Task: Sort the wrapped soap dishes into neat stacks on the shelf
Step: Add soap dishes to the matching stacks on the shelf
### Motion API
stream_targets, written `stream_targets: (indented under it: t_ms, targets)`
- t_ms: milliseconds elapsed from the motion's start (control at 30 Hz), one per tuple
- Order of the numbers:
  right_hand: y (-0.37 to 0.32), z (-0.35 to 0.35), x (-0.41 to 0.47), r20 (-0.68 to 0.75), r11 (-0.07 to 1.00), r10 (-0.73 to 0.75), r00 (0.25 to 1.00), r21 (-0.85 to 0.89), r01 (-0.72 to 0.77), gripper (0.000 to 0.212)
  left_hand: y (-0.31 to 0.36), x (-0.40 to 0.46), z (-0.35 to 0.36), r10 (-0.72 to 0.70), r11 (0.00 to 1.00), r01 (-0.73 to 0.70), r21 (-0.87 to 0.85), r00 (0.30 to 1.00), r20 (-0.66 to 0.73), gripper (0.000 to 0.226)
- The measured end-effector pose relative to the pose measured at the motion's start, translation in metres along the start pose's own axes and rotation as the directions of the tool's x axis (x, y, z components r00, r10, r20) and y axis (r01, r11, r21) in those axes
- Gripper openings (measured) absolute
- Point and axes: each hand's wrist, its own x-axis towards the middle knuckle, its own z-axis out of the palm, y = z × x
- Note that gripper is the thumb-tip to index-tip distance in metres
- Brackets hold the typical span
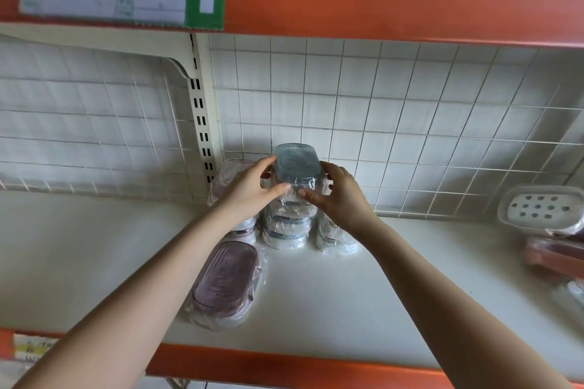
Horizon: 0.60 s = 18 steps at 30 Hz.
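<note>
A purple wrapped soap dish (225, 281) lies near the shelf (94, 262) front edge. The left hand (249, 188) and right hand (339, 196) have fingers curled around the grey wrapped soap dish (297, 164), atop the middle stack (286, 227) by the back edge. A white soap dish (542, 208) sits far right.

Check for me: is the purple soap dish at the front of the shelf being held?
No, the purple soap dish lies untouched; both hands grip the grey one.

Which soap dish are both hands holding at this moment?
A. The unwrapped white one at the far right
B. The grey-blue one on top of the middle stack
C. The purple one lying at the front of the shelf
B: the left hand and right hand grip the wrapped grey-blue soap dish from either side, atop the middle stack; the purple dish lies untouched.
</note>
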Motion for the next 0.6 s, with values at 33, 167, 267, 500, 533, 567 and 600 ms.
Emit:
stream_targets:
  t_ms: [33,167,267,500,533,567,600]
  targets:
    - [0.001,0.0,0.001,0.0,1.0,0.0,1.0,-0.016,0.0,0.076,-0.001,0.001,0.002,0.001,1.0,-0.001,0.021,1.0,-0.012,0.071]
    - [0.002,0.002,0.003,0.005,0.998,0.002,1.0,-0.057,-0.001,0.076,0.0,0.003,0.005,0.002,0.994,0.0,0.108,1.0,-0.017,0.068]
    - [0.003,0.005,0.003,0.005,0.996,0.008,1.0,-0.09,-0.008,0.075,-0.001,0.004,0.006,-0.005,0.987,0.011,0.158,0.999,-0.034,0.066]
    - [-0.008,0.007,0.001,0.024,0.982,0.057,0.998,-0.179,-0.052,0.077,0.013,-0.006,0.004,0.061,0.899,0.025,0.438,0.981,-0.182,0.055]
    - [-0.011,0.006,-0.002,0.007,0.98,0.048,0.999,-0.195,-0.046,0.08,0.014,-0.01,0.003,0.089,0.895,0.017,0.446,0.972,-0.215,0.052]
    - [-0.014,0.007,-0.006,-0.032,0.975,0.013,0.999,-0.22,-0.02,0.082,0.014,-0.014,0.002,0.123,0.903,-0.002,0.431,0.959,-0.254,0.048]
    - [-0.019,0.007,-0.012,-0.087,0.966,-0.055,0.995,-0.255,0.031,0.079,0.013,-0.018,0.001,0.159,0.916,-0.029,0.399,0.941,-0.298,0.041]
